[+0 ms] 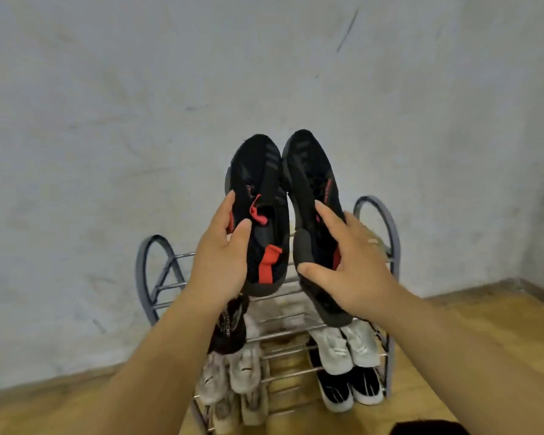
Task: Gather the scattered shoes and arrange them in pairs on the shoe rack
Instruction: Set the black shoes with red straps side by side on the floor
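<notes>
Your left hand (223,259) curls round the heel end of one black knit sneaker with red tabs (261,171). Your right hand (349,265) grips the matching black sneaker (311,171) likewise. Both point toes-up, touching, above the grey metal-bar shoe rack (393,233). They look light and floppy, so hold them by the firmer heel and sole.
</notes>
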